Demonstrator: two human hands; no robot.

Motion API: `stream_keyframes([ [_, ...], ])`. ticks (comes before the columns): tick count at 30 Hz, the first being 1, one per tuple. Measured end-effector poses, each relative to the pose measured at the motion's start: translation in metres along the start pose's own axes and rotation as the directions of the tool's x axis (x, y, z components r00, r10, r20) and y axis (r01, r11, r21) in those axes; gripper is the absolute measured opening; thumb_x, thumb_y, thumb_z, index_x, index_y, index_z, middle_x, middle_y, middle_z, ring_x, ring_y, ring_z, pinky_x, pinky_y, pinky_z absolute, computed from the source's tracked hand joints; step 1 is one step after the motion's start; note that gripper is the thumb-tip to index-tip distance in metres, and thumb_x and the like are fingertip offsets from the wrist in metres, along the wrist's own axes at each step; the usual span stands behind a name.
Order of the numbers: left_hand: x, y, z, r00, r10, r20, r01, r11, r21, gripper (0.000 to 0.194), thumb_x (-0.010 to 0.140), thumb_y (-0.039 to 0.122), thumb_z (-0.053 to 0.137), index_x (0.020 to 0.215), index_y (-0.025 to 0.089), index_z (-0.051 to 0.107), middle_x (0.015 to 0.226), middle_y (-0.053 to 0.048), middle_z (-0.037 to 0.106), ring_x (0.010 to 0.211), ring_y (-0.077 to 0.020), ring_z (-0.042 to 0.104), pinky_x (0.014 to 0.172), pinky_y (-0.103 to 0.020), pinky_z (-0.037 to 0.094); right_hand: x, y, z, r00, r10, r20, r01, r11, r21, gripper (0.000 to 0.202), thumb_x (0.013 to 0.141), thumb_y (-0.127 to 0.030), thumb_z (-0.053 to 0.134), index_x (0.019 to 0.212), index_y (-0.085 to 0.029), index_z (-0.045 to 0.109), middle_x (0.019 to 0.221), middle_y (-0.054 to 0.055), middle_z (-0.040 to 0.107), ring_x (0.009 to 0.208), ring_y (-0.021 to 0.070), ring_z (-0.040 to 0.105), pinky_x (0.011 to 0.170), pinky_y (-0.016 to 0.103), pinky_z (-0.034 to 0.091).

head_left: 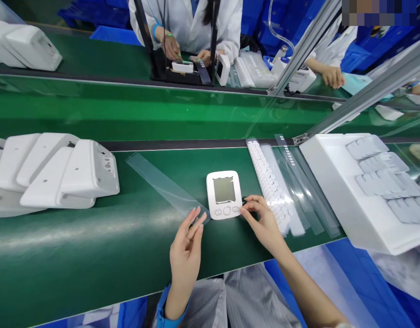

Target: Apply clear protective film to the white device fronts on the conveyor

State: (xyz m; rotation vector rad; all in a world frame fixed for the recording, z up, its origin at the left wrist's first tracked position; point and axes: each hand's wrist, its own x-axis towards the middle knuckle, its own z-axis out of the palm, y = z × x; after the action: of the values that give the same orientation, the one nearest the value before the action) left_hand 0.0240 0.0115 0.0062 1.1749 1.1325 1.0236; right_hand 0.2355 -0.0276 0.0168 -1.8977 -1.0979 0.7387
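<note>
A white, rounded device with a grey display [225,189] and outlined buttons lies face up on the green work surface. My right hand [264,224] is at its lower right edge, thumb and fingers drawn together on the corner. A small dark bit shows by the fingertip; I cannot make out what it is. Left of the device a clear plastic strip [164,183] lies slantwise, its near end reaching the device's lower left corner. My left hand [187,250] is over that end with fingers stretched and slightly apart, palm side partly showing.
Several white housings [88,168] are stacked at left. To the right lie a strip of white pieces [267,184], clear strips [298,182] and a white bin [332,182] holding clear parts. Beyond the green divider [128,109], a co-worker's hands [170,45] handle a small white part.
</note>
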Motion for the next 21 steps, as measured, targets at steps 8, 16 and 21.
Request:
stream_keyframes([
  [8,-0.001,0.000,-0.001,1.000,0.016,-0.007,-0.015,0.998,0.060,0.036,0.095,0.028,0.059,0.132,0.028,0.058,0.138,-0.007,0.063,0.117,-0.0224,0.066,0.092,-0.026,0.058,0.007,-0.005,0.004,0.997,0.066,0.032,-0.071,0.978,0.194,0.030,0.078,-0.050,0.075,0.076,-0.020,0.072,0.114,0.010,0.057,0.113,0.0250,0.060,0.095,0.040,0.056],
  [16,-0.002,0.000,0.000,0.999,0.022,-0.024,-0.020,0.997,0.068,0.038,0.095,0.026,0.060,0.132,0.029,0.057,0.138,-0.005,0.063,0.117,-0.0216,0.066,0.095,-0.025,0.057,0.011,-0.011,0.000,0.993,0.096,0.074,-0.109,0.975,0.194,0.033,0.078,-0.051,0.074,0.072,-0.018,0.071,0.113,0.010,0.057,0.109,0.0234,0.062,0.092,0.038,0.057],
  [21,-0.001,0.000,0.000,1.000,0.006,-0.029,-0.004,0.997,0.073,0.038,0.095,0.029,0.060,0.132,0.027,0.057,0.138,-0.007,0.063,0.117,-0.0238,0.066,0.096,-0.030,0.057,0.011,-0.011,0.001,0.995,0.079,0.057,-0.088,0.979,0.184,0.032,0.078,-0.050,0.074,0.071,-0.018,0.071,0.112,0.010,0.059,0.108,0.0232,0.063,0.090,0.038,0.058],
])
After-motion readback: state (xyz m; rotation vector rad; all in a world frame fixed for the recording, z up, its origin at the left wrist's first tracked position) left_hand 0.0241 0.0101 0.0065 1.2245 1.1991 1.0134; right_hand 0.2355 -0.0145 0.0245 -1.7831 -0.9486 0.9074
